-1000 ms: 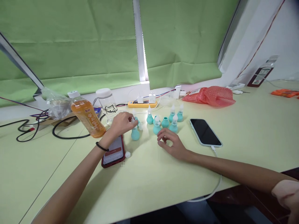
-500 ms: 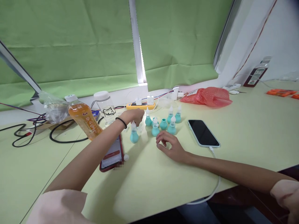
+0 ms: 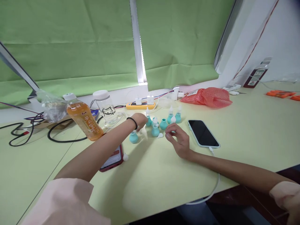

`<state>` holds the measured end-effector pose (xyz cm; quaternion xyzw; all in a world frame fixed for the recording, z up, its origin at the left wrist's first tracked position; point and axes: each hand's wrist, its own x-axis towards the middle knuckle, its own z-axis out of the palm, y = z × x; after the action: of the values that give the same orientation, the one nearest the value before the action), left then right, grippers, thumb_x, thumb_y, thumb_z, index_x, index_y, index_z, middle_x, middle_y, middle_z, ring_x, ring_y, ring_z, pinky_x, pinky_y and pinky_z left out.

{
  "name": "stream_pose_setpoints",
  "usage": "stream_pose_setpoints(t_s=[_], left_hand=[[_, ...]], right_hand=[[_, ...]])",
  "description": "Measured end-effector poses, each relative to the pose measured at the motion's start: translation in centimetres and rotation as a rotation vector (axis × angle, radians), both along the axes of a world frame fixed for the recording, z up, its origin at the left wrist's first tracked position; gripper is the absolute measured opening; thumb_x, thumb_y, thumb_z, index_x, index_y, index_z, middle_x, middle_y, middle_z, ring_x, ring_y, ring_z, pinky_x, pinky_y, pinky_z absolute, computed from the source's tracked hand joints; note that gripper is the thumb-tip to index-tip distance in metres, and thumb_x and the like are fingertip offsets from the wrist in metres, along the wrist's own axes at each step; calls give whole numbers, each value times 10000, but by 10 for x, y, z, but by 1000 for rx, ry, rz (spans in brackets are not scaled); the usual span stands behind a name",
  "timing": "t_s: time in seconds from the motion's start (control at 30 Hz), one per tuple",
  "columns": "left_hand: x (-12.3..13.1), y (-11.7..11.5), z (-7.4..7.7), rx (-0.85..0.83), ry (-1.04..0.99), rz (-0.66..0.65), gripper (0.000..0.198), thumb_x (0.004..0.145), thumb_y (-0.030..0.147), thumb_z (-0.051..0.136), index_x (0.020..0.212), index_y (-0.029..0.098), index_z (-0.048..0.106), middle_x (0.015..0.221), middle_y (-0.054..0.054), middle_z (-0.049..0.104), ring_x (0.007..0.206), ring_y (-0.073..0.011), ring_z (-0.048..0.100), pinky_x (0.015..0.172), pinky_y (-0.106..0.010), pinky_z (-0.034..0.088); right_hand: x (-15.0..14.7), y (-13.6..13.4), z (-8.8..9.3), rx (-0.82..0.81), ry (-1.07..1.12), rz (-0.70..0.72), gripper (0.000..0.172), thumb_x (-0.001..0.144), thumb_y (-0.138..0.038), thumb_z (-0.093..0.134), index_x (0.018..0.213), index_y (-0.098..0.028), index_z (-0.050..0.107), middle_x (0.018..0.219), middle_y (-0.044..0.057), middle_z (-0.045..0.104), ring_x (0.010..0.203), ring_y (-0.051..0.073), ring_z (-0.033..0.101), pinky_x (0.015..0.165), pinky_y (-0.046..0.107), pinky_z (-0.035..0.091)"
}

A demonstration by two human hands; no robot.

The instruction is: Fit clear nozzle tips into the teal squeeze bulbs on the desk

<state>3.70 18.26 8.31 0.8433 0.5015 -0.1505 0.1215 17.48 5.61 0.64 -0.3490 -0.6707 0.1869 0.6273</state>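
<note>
Several small teal rubber bulbs [image 3: 155, 130], most with white nozzle tips, stand in a cluster on the pale green table [image 3: 164, 175]. My left hand [image 3: 140, 120] reaches over the cluster's left side with its fingers curled; what they hold is hidden. Just below it stands one teal bulb without a tip [image 3: 133, 137]. A loose white tip [image 3: 160, 135] lies beside the cluster. My right hand [image 3: 178, 140] is at the cluster's right side, its fingers pinched round a tipped teal bulb [image 3: 172, 122].
A red-cased phone [image 3: 112, 158] lies under my left forearm, with a white cap [image 3: 126, 157] beside it. A charging phone [image 3: 203, 133] lies to the right. An orange drink bottle [image 3: 84, 117], a glass jar [image 3: 106, 106], black cables [image 3: 56, 137], a power strip [image 3: 140, 106] and a red bag [image 3: 207, 96] sit further back.
My left hand has moved right, away from the near bulb, which now has no tip. My right hand has lifted from the table and closed on a bulb at the cluster's right.
</note>
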Motion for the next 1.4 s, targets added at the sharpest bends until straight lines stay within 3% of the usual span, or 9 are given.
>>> stream_pose_setpoints(t_s=[0.27,0.37,0.47,0.6,0.73,1.03,1.13,1.3,1.4], left_hand=[[-16,-17,41,104,-22,-112,156,552,284,569,479,157,516,447,-9,515,398,-123,438,438,-246,312],[-29,-41,68,365,-203,-183,194,654,318,487,571,152,542,570,-28,552,465,-119,446,450,-229,300],[-39,-72,75,281,-440,-179,323,739,381,394,561,151,535,534,-17,542,457,-103,436,450,-214,307],[-43,-108,48,-193,-649,-68,383,740,450,394,534,148,506,422,-5,513,407,-91,430,433,-202,328],[-46,-126,8,-560,-717,108,440,767,522,265,634,149,455,335,25,452,309,-74,313,360,-204,261],[-50,-134,-35,-739,-822,263,512,759,585,131,611,160,374,304,23,429,261,-62,249,327,-200,201],[-55,-139,-29,-558,-756,228,556,773,565,89,750,144,450,356,20,463,298,-81,307,355,-206,266],[-82,-137,-14,355,-331,6,354,781,383,353,1006,153,501,663,-53,564,655,-180,508,590,-286,385],[-92,-136,-22,461,-78,-117,297,690,295,498,946,160,563,828,-96,553,849,-252,475,667,-336,397]], right_hand=[[-1,-1,-4,-25,-73,43,17,742,-199,478,757,-207,476,750,18,451,605,112,410,501,251,355],[-3,-2,-4,-65,-92,50,91,725,-187,502,804,-213,464,788,12,449,571,93,379,502,246,363],[-4,-4,-3,-112,-84,86,291,698,-201,548,959,-237,424,857,23,463,625,103,410,498,238,394],[-5,-9,-3,-124,-93,196,562,675,-201,587,1152,-259,297,981,55,469,764,131,461,542,249,461],[-7,-13,-6,-17,-202,291,396,697,-168,563,1066,-229,434,902,43,519,741,121,490,562,250,492],[-10,-15,-11,88,-298,314,257,697,-152,563,952,-169,542,739,27,550,649,104,523,521,221,499],[-10,-17,-10,71,-315,305,231,694,-160,559,925,-158,550,725,29,549,631,100,520,513,214,493],[-11,-20,-8,26,-337,239,189,667,-154,554,856,-145,554,681,22,542,558,84,488,492,213,464],[-11,-22,-8,10,-358,240,170,649,-148,553,819,-142,552,652,16,531,545,83,477,487,213,445]])
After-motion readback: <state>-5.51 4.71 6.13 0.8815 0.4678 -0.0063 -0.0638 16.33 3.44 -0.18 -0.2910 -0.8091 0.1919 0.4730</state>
